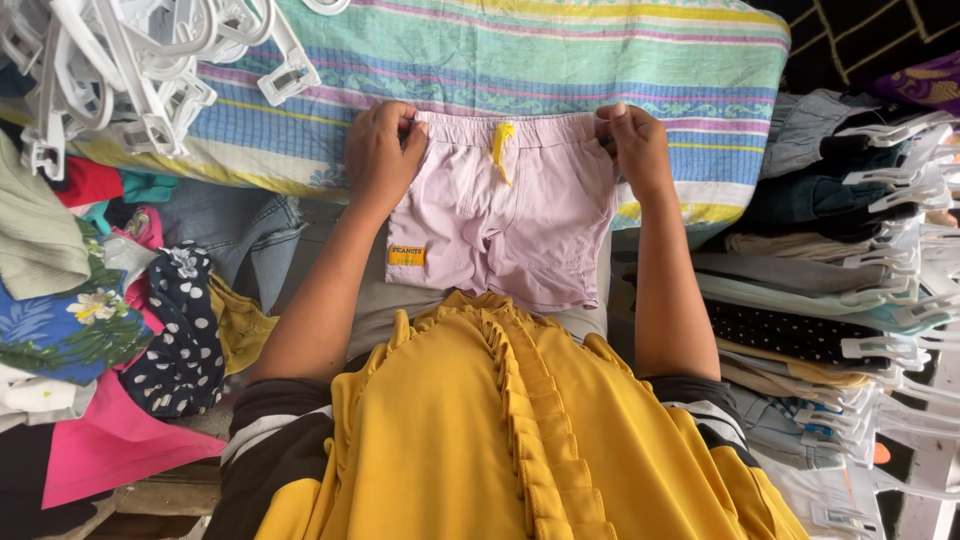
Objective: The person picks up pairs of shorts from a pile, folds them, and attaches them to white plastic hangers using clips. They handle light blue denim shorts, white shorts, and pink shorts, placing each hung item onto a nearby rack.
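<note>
While both hands pinch only the waistband corners, the pale pink shorts [505, 215] could slide off the striped cushion [640, 60] toward the lap.
From the left, the left hand [383, 152] curls knuckles-up, fingers pressed on one corner; the yellow drawstring [501, 145] hangs mid-waist; the right hand [634, 145] mirrors it, forearms stretched forward and roughly parallel.

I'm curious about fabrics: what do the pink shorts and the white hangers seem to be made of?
The pink shorts look like matte woven cotton, judging by soft creases and a gathered waistband; the exact fibre is unclear. The white hangers look like smooth moulded plastic with a slight sheen.
</note>
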